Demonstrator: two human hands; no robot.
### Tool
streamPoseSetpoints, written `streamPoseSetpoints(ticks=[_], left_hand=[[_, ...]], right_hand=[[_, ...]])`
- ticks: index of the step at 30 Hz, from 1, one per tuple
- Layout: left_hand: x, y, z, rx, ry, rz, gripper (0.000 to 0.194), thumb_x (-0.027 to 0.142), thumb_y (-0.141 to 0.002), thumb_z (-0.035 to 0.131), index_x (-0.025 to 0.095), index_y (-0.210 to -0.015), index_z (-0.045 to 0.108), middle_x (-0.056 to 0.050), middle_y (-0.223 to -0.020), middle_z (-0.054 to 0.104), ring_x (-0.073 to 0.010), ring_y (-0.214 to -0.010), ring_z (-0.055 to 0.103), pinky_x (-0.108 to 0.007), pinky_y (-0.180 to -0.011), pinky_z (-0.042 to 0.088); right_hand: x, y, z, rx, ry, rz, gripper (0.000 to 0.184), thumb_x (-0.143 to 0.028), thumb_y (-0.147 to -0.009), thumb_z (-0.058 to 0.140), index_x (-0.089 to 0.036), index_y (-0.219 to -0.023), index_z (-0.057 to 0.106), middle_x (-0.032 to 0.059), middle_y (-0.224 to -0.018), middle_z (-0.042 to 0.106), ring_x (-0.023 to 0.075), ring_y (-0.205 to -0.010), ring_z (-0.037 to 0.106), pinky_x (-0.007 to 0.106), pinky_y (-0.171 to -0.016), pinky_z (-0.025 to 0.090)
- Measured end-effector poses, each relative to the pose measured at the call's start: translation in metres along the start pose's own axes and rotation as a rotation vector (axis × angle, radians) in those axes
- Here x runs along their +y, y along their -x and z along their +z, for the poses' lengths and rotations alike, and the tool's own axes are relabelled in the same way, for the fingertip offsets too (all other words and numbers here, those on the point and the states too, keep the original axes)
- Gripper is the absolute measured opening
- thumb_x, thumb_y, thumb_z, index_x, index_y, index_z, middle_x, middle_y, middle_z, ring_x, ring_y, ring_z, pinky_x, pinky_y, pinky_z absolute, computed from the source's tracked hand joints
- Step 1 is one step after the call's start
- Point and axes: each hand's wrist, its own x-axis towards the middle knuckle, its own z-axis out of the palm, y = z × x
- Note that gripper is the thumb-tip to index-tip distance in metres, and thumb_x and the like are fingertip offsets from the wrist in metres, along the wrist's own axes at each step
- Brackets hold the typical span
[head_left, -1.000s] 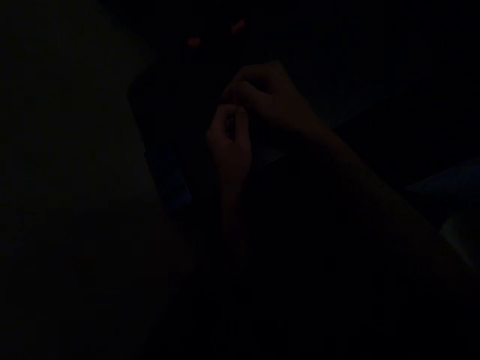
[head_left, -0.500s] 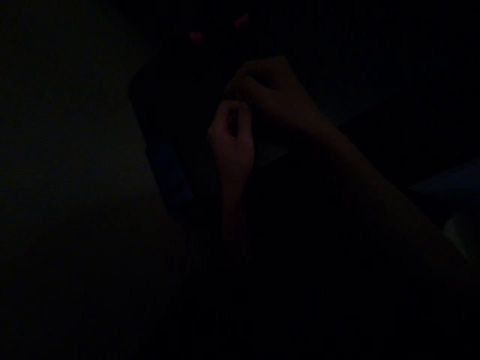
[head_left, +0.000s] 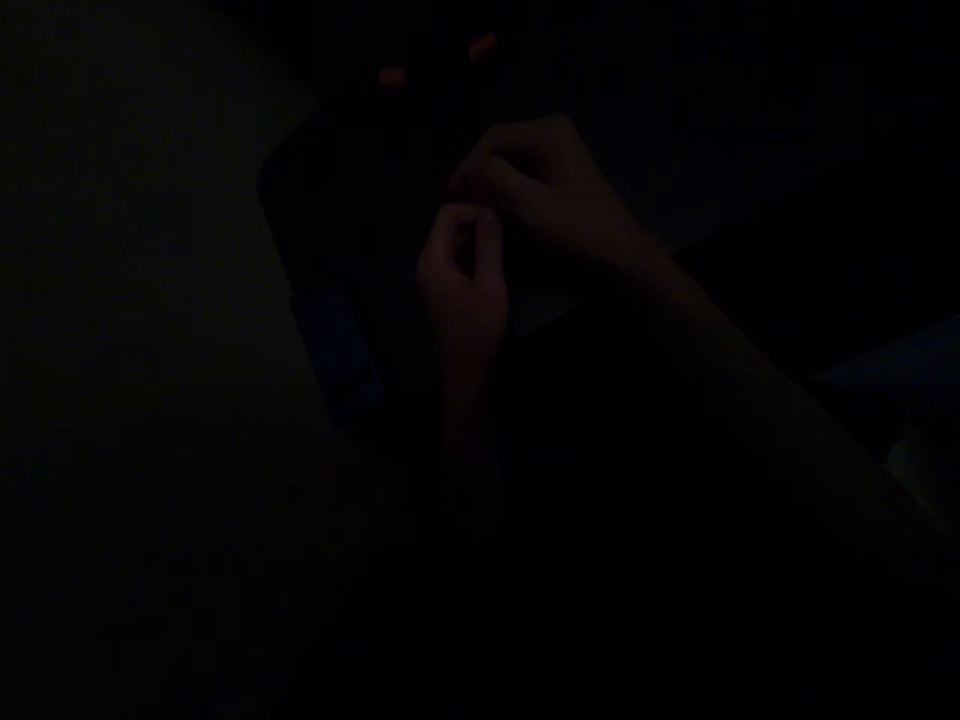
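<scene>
The view is very dark. My left hand [head_left: 466, 275] is closed in a pinch, thumb and forefinger meeting at their tips. Just above and to the right, my right hand [head_left: 536, 180] is bent with its fingertips pressed together, close against the left fingertips. Whatever lies between the fingers, if anything, is too dark and small to make out. Both hands are over a dark surface [head_left: 345, 200] with a rounded corner at the left.
A dark blue flat rectangular object [head_left: 337, 350] lies at the surface's left edge. Beyond the hands are two small orange-red pieces, a left one [head_left: 392, 78] and a right one [head_left: 482, 46]. A bluish shape [head_left: 900, 355] shows at the right.
The picture has become a little darker. Both hands keep nearly the same pose and place; no object has visibly moved.
</scene>
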Motion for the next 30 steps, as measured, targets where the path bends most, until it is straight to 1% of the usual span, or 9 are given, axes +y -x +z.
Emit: streamPoseSetpoints(ticks=[5,8,13,18,21,25,28,30], left_hand=[[0.0015,-0.0002,-0.001,-0.002,-0.008,0.023,0.038,0.058,-0.095,0.062,0.024,-0.077,0.059,0.001,-0.07,0.06,-0.0165,-0.068,0.058,-0.03,-0.058,0.044],[0.0007,-0.0005,-0.0012,0.004,-0.028,0.005,0.038,0.058,-0.095,0.061,0.025,-0.078,0.059,0.001,-0.072,0.06,-0.0174,-0.07,0.06,-0.03,-0.059,0.044],[-0.0005,-0.0009,-0.0013,-0.013,0.015,0.038,0.037,0.057,-0.095,0.062,0.024,-0.079,0.059,0.0,-0.072,0.061,-0.0163,-0.068,0.06,-0.03,-0.06,0.046],[0.0011,-0.0005,-0.002,-0.008,0.005,-0.019,0.032,0.052,-0.095,0.065,0.024,-0.079,0.059,0.0,-0.074,0.061,-0.0184,-0.074,0.063,-0.03,-0.062,0.049],[0.0009,-0.0007,-0.002,-0.017,0.013,-0.045,0.03,0.05,-0.095,0.065,0.024,-0.08,0.06,0.0,-0.074,0.062,-0.0187,-0.076,0.064,-0.029,-0.062,0.05],[0.003,-0.0002,-0.0012,-0.001,-0.004,-0.05,0.026,0.042,-0.096,0.065,0.025,-0.079,0.06,0.0,-0.074,0.063,-0.0179,-0.075,0.063,-0.028,-0.062,0.05],[0.005,0.0004,-0.001,0.014,-0.009,-0.042,0.023,0.036,-0.097,0.066,0.025,-0.078,0.06,0.0,-0.071,0.063,-0.0181,-0.074,0.064,-0.028,-0.06,0.049],[0.0045,0.0003,-0.0013,0.009,0.008,-0.04,0.022,0.035,-0.096,0.067,0.025,-0.077,0.06,0.001,-0.071,0.063,-0.0178,-0.072,0.063,-0.029,-0.06,0.048]], right_hand=[[0.0046,-0.0022,-0.0003,-0.01,-0.015,-0.015,0.021,-0.024,-0.083,0.056,-0.03,-0.071,0.072,-0.0003,-0.082,0.077,0.0229,-0.083,0.068,0.033,-0.072,0.049],[0.0026,-0.0012,-0.0007,-0.008,-0.024,-0.009,0.022,-0.021,-0.085,0.054,-0.026,-0.074,0.073,0.0013,-0.082,0.076,0.023,-0.083,0.069,0.034,-0.073,0.049],[-0.0018,0.001,-0.0015,-0.017,0.006,-0.024,0.023,-0.019,-0.088,0.054,-0.025,-0.075,0.072,0.0008,-0.083,0.075,0.0226,-0.086,0.07,0.034,-0.077,0.051],[0.0,0.0004,-0.0018,-0.023,-0.005,-0.002,0.024,-0.019,-0.088,0.055,-0.029,-0.074,0.072,0.0,-0.082,0.075,0.0231,-0.085,0.07,0.035,-0.075,0.051],[0.0018,0.0,-0.0015,-0.023,-0.011,-0.021,0.024,-0.021,-0.088,0.055,-0.03,-0.073,0.072,0.0004,-0.083,0.075,0.0238,-0.086,0.071,0.035,-0.076,0.051],[0.0008,0.0,-0.0013,-0.019,-0.008,0.007,0.023,-0.024,-0.087,0.055,-0.031,-0.073,0.072,0.0004,-0.084,0.076,0.0243,-0.087,0.07,0.035,-0.078,0.052],[-0.0012,-0.0001,-0.0016,-0.033,0.01,0.039,0.021,-0.026,-0.087,0.057,-0.033,-0.073,0.071,-0.0002,-0.085,0.076,0.0247,-0.088,0.07,0.035,-0.077,0.052],[-0.0013,-0.0001,-0.0017,-0.032,0.011,0.024,0.021,-0.025,-0.087,0.056,-0.031,-0.075,0.072,0.0007,-0.084,0.076,0.0245,-0.087,0.07,0.036,-0.076,0.051]])
